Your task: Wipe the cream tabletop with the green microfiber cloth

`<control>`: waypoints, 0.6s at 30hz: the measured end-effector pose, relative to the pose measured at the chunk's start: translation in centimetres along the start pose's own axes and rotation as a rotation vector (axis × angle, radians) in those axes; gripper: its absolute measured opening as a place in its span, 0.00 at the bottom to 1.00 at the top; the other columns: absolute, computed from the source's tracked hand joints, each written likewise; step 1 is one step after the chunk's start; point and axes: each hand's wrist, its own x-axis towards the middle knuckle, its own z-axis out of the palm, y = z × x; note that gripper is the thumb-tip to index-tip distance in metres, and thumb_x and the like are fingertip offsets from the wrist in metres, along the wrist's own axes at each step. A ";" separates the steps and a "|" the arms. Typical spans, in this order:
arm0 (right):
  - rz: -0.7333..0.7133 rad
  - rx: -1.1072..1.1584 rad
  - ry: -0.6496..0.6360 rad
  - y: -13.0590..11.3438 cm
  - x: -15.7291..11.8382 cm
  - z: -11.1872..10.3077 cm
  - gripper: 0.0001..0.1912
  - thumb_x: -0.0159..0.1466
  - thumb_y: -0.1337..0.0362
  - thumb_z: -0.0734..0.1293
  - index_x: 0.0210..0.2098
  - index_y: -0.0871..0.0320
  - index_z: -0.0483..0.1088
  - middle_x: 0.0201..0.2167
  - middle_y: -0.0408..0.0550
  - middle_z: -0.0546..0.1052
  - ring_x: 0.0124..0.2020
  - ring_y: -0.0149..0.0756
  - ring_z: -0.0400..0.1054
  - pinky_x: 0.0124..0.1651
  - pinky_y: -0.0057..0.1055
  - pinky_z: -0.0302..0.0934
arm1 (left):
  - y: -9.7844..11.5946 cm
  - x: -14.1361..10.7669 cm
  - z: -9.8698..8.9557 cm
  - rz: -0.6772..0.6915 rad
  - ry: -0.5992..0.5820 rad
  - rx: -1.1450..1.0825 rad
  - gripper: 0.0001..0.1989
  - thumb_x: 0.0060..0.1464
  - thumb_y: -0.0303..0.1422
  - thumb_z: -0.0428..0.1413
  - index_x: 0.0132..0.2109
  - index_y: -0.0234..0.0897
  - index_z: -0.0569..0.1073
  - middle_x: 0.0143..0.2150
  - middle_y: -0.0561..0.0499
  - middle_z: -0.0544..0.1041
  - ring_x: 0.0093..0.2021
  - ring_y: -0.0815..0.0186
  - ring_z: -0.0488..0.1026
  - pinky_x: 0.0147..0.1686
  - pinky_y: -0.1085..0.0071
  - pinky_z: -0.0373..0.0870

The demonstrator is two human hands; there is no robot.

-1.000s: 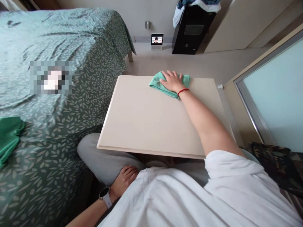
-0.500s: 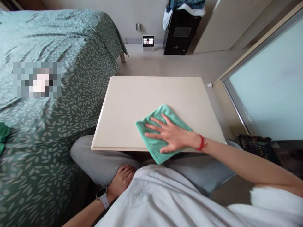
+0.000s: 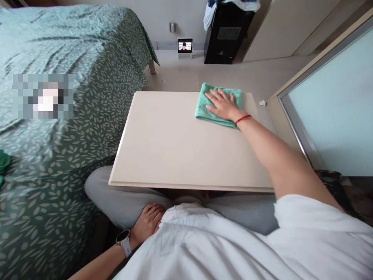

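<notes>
Cloth (image 3: 202,111) is lying under my splayed right hand (image 3: 223,106) on the surface (image 3: 175,144) near the bed (image 3: 101,89); left hand (image 3: 147,222) is resting, loosely open.

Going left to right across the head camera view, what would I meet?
Dark green fabric at the edge, smartwatch, left hand, small lit screen, light green cloth under the right hand, pale blue panel.
</notes>
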 end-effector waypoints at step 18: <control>-0.338 -0.069 0.013 -8.5 -22.9 3.6 0.47 0.77 0.45 0.66 0.89 0.51 0.53 0.89 0.61 0.52 0.89 0.73 0.42 0.80 0.86 0.41 | -0.6 0.1 0.1 0.026 -0.005 -0.019 0.19 0.83 0.31 0.41 0.57 0.41 0.78 0.51 0.52 0.86 0.53 0.63 0.80 0.68 0.61 0.62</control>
